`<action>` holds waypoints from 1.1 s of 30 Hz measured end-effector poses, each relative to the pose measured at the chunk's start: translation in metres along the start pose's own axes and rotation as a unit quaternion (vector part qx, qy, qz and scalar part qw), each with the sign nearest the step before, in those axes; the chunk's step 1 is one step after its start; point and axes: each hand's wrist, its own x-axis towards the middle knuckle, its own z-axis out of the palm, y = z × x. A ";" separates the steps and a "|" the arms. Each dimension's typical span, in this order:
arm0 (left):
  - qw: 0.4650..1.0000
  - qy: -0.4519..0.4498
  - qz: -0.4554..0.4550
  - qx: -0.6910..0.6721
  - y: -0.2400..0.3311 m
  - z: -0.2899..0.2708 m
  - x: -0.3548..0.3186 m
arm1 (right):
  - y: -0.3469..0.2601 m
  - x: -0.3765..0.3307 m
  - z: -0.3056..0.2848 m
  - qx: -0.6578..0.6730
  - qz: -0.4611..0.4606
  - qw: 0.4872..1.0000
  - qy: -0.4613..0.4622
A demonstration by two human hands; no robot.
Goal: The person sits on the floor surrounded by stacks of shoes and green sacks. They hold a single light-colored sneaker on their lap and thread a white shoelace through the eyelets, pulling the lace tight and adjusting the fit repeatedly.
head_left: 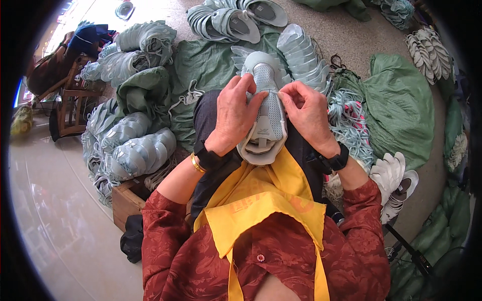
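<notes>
A pale grey-blue shoe upper (271, 125) lies lengthwise over my lap, its rounded mesh end pointing away from me. My left hand (233, 115) bends round its left edge, the thumb pressed on the mesh and the fingers curled beside it. At the opposite edge my right hand (307, 113) is closed in a pinch, thumb against forefinger. Whatever sits between those right fingertips is too small to make out. Under the upper's near end spreads a yellow apron (261, 195).
Stacks of nested pale uppers (143, 145) lie at left, with more uppers (228, 22) at the far side. Bundled pale blue laces (349, 120) lie right of my knee, beside a green sack (399, 105). A wooden box (125, 203) stands near my left elbow.
</notes>
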 end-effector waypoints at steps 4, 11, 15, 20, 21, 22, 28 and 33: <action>1.000 0.002 -0.015 0.003 0.004 0.000 0.002 | -0.002 0.003 -0.001 0.015 0.020 1.000 -0.006; 0.999 0.026 -0.020 0.008 0.000 0.006 0.002 | -0.006 0.008 -0.003 -0.036 -0.013 0.999 -0.014; 0.998 0.062 0.012 0.014 -0.007 0.012 0.004 | -0.005 0.011 -0.002 -0.050 -0.023 0.998 -0.022; 0.998 0.052 -0.011 -0.026 -0.011 0.013 0.007 | -0.009 0.015 -0.002 -0.103 -0.056 0.992 -0.038; 0.998 0.050 -0.010 -0.027 -0.011 0.012 0.007 | -0.010 0.016 -0.003 -0.112 -0.063 0.991 -0.043; 0.998 0.049 -0.010 -0.028 -0.011 0.010 0.008 | -0.011 0.017 -0.004 -0.120 -0.070 0.989 -0.048; 0.996 0.013 -0.062 -0.059 -0.011 0.005 0.007 | -0.016 0.022 -0.006 -0.150 -0.104 0.980 -0.074; 0.996 0.028 -0.047 -0.076 -0.014 0.006 0.007 | -0.019 0.026 -0.005 -0.173 -0.126 0.972 -0.094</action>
